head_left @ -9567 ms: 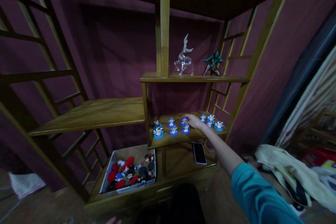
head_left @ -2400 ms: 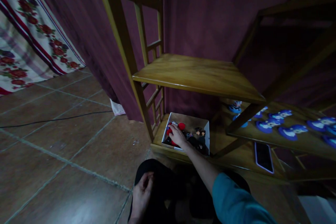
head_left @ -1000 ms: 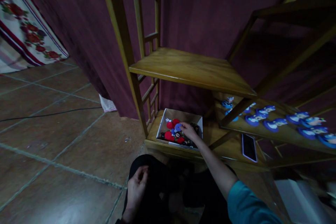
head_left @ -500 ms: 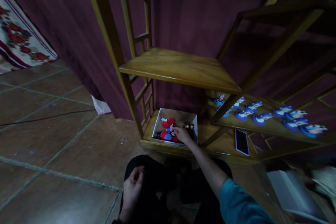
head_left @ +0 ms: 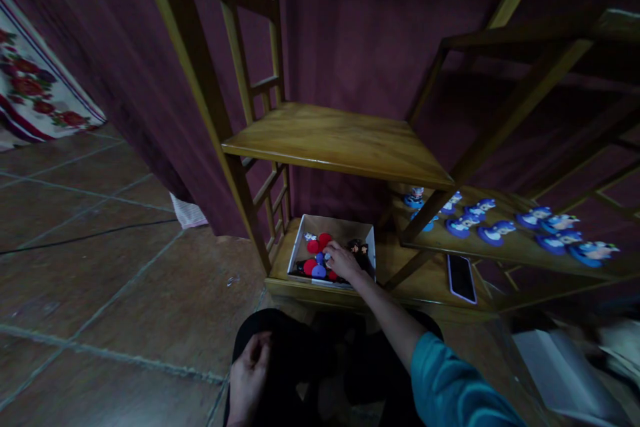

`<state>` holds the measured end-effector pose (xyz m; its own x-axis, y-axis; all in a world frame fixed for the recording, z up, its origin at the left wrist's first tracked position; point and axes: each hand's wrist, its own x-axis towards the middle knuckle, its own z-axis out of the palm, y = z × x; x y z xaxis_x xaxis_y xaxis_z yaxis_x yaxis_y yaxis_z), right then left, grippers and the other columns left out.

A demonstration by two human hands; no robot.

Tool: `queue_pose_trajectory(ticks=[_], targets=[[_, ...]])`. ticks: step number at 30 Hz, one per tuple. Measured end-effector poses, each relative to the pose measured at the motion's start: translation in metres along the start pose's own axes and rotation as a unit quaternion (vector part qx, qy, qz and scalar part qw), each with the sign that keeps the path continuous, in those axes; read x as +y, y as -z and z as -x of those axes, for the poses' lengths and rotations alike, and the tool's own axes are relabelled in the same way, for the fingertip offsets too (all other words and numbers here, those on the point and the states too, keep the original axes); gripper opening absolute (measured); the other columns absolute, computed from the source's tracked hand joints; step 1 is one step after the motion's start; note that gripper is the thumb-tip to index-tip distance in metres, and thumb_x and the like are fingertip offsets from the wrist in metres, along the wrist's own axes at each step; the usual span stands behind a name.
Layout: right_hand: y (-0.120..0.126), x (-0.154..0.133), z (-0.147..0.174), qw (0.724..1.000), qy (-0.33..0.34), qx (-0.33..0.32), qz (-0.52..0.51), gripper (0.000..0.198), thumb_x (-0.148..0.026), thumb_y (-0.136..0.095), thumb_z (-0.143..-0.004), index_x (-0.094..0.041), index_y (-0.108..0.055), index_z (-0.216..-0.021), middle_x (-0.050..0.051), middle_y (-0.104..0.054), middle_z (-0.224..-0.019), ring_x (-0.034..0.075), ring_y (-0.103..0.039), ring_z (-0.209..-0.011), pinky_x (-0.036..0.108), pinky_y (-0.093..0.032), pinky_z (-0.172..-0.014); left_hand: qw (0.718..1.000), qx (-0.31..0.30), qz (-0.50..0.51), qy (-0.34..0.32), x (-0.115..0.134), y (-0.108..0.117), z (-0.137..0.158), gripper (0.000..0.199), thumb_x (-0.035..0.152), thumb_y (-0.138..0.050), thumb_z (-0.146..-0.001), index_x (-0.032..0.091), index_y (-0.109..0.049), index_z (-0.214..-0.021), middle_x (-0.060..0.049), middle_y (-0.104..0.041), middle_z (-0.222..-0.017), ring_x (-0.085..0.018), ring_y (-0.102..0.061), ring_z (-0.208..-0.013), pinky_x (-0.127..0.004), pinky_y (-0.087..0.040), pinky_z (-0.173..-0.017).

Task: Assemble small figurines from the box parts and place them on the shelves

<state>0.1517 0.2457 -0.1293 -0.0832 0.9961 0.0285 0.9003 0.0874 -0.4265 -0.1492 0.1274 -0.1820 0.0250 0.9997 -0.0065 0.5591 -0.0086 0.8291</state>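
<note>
My right hand [head_left: 343, 263] reaches down into a shallow open cardboard box [head_left: 299, 248] on the bottom shelf. Its fingers pinch a small pale figurine [head_left: 328, 257], partly hidden under the fingertips. Around it in the box lie red round bases [head_left: 324, 240], a purple round base [head_left: 319, 271] and a small white figure [head_left: 310, 237]. Dark-haired figures [head_left: 355, 248] sit at the box's right side, beyond my wrist. My left hand [head_left: 250, 369] rests on my left knee, its fingers curled in loosely with nothing visible in them.
Above the box juts a wooden shelf board [head_left: 340, 140] with upright posts. To the right, several blue-and-purple figurines [head_left: 497, 232] stand on another shelf board. A phone [head_left: 461, 278] lies on the bottom shelf. A pale box [head_left: 565, 373] is on the floor at the right.
The view has tilted slightly, so the shelf and box appear lower. My right hand stays at the same figurine in the box. My left hand has not moved from my knee.
</note>
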Motion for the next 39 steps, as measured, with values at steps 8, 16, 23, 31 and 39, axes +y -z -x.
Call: queue_pose_trajectory(ticks=[8, 16, 23, 31, 39], targets=[[0.016, 0.007, -0.004, 0.999, -0.002, -0.006, 0.040, 0.027, -0.008, -0.043, -0.081, -0.023, -0.059, -0.097, 0.003, -0.056, -0.107, 0.016, -0.046, -0.103, 0.029, -0.030, -0.090, 1.000, -0.008, 0.008, -0.004, 0.000, -0.004, -0.003, 0.030, 0.042, -0.047, -0.077, 0.020, -0.063, -0.089, -0.004, -0.070, -0.088, -0.023, -0.065, -0.081, -0.030, -0.051, -0.068], [-0.001, -0.023, -0.017, 0.992, 0.010, -0.085, 0.088, 0.033, -0.012, -0.044, -0.081, -0.028, -0.059, -0.106, 0.007, -0.058, -0.105, 0.021, -0.047, -0.104, 0.041, -0.025, -0.093, 1.000, -0.007, 0.008, -0.001, -0.002, -0.001, -0.001, 0.030, 0.042, -0.047, -0.078, 0.021, -0.063, -0.091, -0.005, -0.070, -0.090, -0.023, -0.064, -0.084, -0.030, -0.051, -0.069], [0.003, -0.022, -0.021, 0.993, 0.016, -0.086, 0.078, 0.028, -0.012, -0.043, -0.081, -0.025, -0.055, -0.104, 0.007, -0.056, -0.108, 0.021, -0.047, -0.106, 0.043, -0.022, -0.096, 1.000, -0.009, -0.004, 0.004, -0.004, -0.003, -0.002, 0.030, 0.043, -0.046, -0.078, 0.021, -0.063, -0.091, -0.004, -0.070, -0.092, -0.022, -0.064, -0.084, -0.030, -0.050, -0.071], [0.012, -0.009, 0.000, 0.997, -0.014, 0.001, -0.072, 0.025, -0.011, -0.055, -0.072, -0.023, -0.053, -0.094, 0.002, -0.059, -0.099, 0.017, -0.052, -0.095, 0.031, -0.033, -0.088, 1.000, -0.009, -0.004, -0.005, -0.003, -0.001, -0.002, 0.029, 0.043, -0.045, -0.078, 0.022, -0.062, -0.090, -0.004, -0.070, -0.090, -0.022, -0.065, -0.081, -0.029, -0.050, -0.068], [0.023, 0.018, 0.035, 0.920, -0.141, 0.130, -0.342, 0.028, -0.038, -0.048, -0.077, -0.025, -0.053, -0.102, -0.003, -0.059, -0.080, 0.012, -0.056, -0.066, 0.025, -0.046, -0.063, 1.000, -0.016, -0.003, -0.002, -0.003, -0.001, -0.002, 0.028, 0.041, -0.046, -0.078, 0.022, -0.062, -0.089, -0.004, -0.070, -0.089, -0.022, -0.065, -0.080, -0.029, -0.050, -0.068]])
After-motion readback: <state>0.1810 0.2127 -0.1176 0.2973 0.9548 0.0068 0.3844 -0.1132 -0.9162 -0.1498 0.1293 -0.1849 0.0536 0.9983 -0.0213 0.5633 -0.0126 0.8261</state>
